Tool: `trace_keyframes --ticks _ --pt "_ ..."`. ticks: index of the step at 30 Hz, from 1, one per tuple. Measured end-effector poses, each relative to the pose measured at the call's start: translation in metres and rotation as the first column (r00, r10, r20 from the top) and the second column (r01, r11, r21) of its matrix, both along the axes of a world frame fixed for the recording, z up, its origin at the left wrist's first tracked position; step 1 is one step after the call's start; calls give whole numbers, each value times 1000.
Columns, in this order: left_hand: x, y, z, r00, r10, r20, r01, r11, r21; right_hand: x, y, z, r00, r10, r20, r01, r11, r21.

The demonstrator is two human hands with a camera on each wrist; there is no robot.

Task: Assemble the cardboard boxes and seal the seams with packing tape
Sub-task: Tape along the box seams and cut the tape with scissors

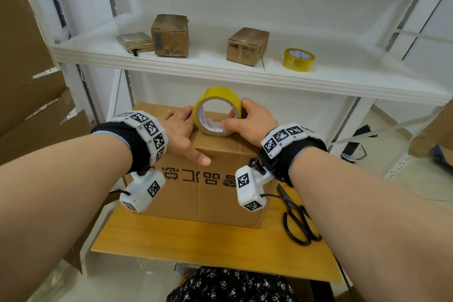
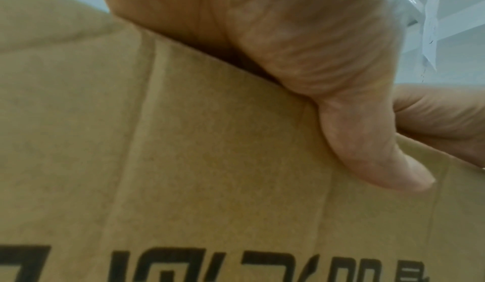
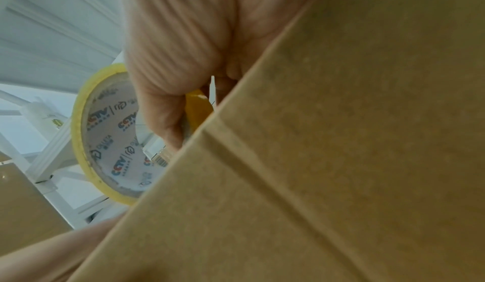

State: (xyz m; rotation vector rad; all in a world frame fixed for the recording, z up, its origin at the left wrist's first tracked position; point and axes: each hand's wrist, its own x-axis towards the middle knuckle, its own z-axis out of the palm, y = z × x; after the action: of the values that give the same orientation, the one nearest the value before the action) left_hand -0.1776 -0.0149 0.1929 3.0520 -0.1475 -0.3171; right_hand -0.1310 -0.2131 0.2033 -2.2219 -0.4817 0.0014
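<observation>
A brown cardboard box [image 1: 208, 193] with black printed characters stands on a wooden board [image 1: 196, 245]. My left hand [image 1: 182, 130] lies flat on the box top, fingers straight, its thumb hanging over the front edge. In the left wrist view that thumb [image 2: 372, 141] presses the box [image 2: 183, 162] front face. My right hand [image 1: 247, 120] grips a yellow tape roll [image 1: 217, 110] standing on edge on the box top, thumb on the near rim, fingers over the far side. The right wrist view shows the roll [image 3: 110, 137] with its printed white core behind the box [image 3: 315, 162] edge.
Black scissors [image 1: 297, 218] lie on the board right of the box. The white shelf [image 1: 245, 71] above carries two small taped boxes [image 1: 170, 35] [image 1: 247, 46], a flattened carton [image 1: 134, 43] and a second tape roll [image 1: 298, 59]. Large cardboard sheets [image 1: 29, 105] lean at the left.
</observation>
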Motion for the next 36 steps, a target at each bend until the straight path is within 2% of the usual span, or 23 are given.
trace_keyframes --ticks 3,7,13,18,23,28,31,33,36 --pt "4 3 -3 1000 1 -13 -1 1000 5 -2 0 1 999 -43 7 43 998 54" --pt "6 2 -4 999 19 -31 -17 998 52 1 -4 0 984 -175 -26 176 962 207" --pt "4 0 -4 999 30 -38 -28 998 56 3 -5 -3 982 -187 -24 187 950 250" --pt "0 -9 -1 998 51 -20 -49 994 102 8 -9 -4 982 -172 -80 184 964 190" --pt "2 -22 11 996 81 -21 -76 982 171 11 -11 -6 983 -174 -65 182 970 163" --pt "13 -43 -1 999 -24 -31 25 998 50 6 -13 -5 986 -150 -67 158 979 127" --pt "13 -40 -7 1000 -17 0 17 999 33 6 -13 -5 991 -120 -59 126 986 105" --pt "10 -36 -8 1000 -10 4 10 999 39 8 -15 -4 997 -61 -39 62 998 23" --pt "9 -36 -6 1000 -14 3 14 999 53 13 -23 -2 999 11 43 -2 977 -212"
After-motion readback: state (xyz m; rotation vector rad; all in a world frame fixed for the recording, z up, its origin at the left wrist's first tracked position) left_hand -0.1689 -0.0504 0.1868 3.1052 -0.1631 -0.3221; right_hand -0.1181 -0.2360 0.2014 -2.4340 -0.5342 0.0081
